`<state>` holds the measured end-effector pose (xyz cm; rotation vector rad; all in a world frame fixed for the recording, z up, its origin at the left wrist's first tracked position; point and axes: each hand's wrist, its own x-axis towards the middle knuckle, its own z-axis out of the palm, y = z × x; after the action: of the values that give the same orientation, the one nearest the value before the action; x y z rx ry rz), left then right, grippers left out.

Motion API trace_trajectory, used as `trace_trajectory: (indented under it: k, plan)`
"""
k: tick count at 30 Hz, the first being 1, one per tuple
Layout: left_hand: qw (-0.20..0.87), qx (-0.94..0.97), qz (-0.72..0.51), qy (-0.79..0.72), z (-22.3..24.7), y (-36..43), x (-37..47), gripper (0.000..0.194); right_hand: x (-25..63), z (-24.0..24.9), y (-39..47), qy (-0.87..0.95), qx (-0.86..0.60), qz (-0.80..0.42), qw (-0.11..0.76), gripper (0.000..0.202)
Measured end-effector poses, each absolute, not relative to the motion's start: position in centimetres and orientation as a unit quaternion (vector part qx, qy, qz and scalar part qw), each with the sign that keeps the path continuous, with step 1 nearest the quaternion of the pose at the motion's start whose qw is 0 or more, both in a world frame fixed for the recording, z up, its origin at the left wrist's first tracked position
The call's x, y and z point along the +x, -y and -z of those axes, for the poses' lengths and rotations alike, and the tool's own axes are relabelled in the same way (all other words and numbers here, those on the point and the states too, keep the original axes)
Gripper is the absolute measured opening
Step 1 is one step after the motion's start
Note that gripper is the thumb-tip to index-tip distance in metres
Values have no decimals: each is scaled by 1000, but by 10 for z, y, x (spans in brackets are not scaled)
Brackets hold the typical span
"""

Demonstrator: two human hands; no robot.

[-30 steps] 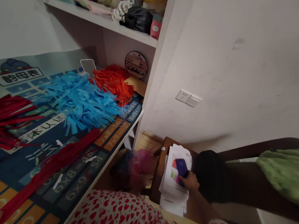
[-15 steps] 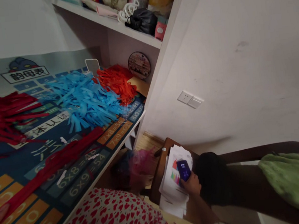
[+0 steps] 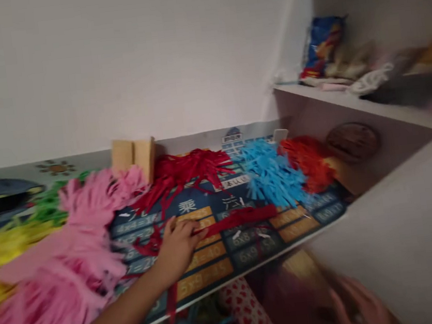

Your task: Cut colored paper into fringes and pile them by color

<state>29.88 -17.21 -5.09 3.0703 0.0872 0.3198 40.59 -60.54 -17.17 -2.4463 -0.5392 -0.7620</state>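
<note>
My left hand [image 3: 181,246] reaches over the patterned table mat. Its fingers are closed on the near end of a dark red fringed strip [image 3: 241,217], which stretches away to the right. Behind it lies a heap of dark red fringe [image 3: 193,169], with blue fringe [image 3: 271,171] and orange-red fringe [image 3: 307,162] farther right. Pink fringe [image 3: 93,212] spreads to the left of my forearm. Below the table's right side is my right hand [image 3: 359,304], smeared by motion; whether it holds anything does not show.
Yellow fringe [image 3: 18,239] and green fringe [image 3: 51,201] lie at the left. A wooden block-like stand [image 3: 133,158] stands against the wall. The shelf [image 3: 349,96] at the right carries a blue packet [image 3: 322,46] and other items. The table's front edge [image 3: 252,271] slants upward to the right.
The view has swung left and up from the chair to the table. A phone was in my right hand over papers; now phone and papers are out of sight. My left hand remains at the red strip.
</note>
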Motion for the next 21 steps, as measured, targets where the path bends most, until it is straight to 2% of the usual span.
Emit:
trace_trajectory:
  k: [3, 5, 8, 12, 16, 21]
  plan:
    - [83, 991, -95, -35, 45, 178, 299, 43, 414, 104, 478, 477, -788, 261, 288, 25]
    - [106, 989, -99, -33, 42, 181, 296, 41, 416, 75, 404, 621, -707, 214, 262, 22]
    - [122, 985, -114, -43, 40, 182, 294, 30, 429, 59, 338, 706, -654, 196, 185, 19]
    - [130, 983, -122, -48, 42, 180, 294, 29, 449, 58, 321, 757, -615, 185, 123, 16]
    - [113, 983, -133, -50, 42, 180, 297, 30, 453, 55, 326, 748, -628, 143, 157, 9]
    - [102, 985, -126, -57, 37, 182, 302, 32, 455, 56, 323, 741, -639, 141, 149, 10]
